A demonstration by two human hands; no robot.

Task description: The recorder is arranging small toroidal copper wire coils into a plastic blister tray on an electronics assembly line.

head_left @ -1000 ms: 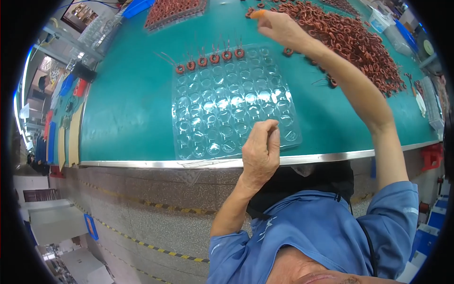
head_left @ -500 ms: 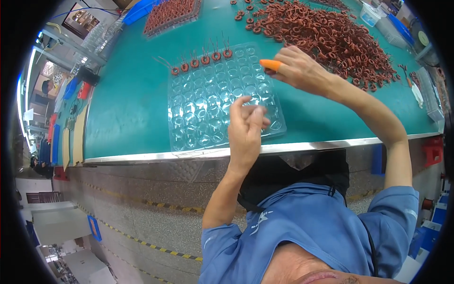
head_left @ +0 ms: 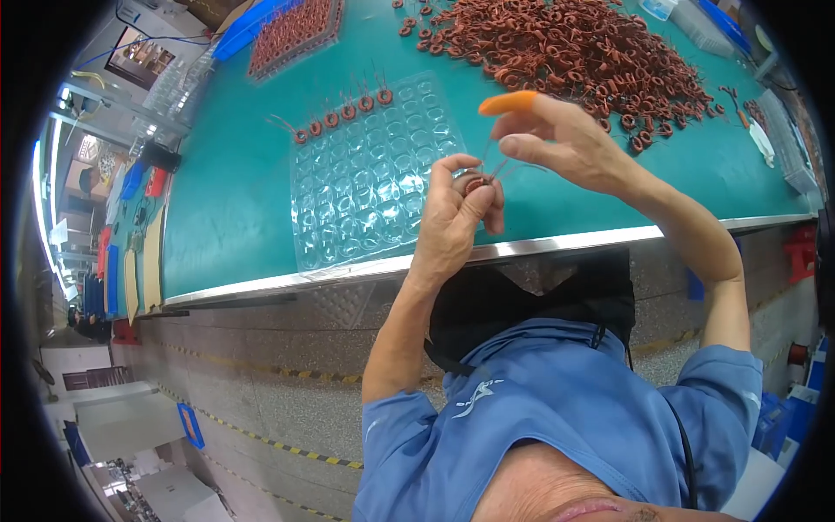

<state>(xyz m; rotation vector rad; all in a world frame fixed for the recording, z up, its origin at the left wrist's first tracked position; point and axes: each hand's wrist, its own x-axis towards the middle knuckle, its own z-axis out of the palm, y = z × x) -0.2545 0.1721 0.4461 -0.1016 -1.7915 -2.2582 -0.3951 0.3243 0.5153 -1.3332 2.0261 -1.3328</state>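
By the right side of the clear tray (head_left: pixel 372 167), my left hand (head_left: pixel 452 217) pinches a reddish ring (head_left: pixel 476 184); my right hand (head_left: pixel 570 146), fingers parted, is close to its wires (head_left: pixel 499 168), perhaps touching them.

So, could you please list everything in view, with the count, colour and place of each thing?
Pocketed tray: one, transparent, table's front middle.
Seated coils: six, reddish, pocketed tray's far row.
Loose coils: too many to count, reddish, table's far right.
Filled tray: one, transparent with reddish coils, table's far left.
Bin: one, blue, beside filled tray.
Table: one, green, beneath these.
Floor: one, grey, below the table.
Held coil: one, reddish, in the left hand.
Finger cover: one, orange, on the right hand.
Left hand: one, at pocketed tray's right edge.
Right hand: one, right of it.
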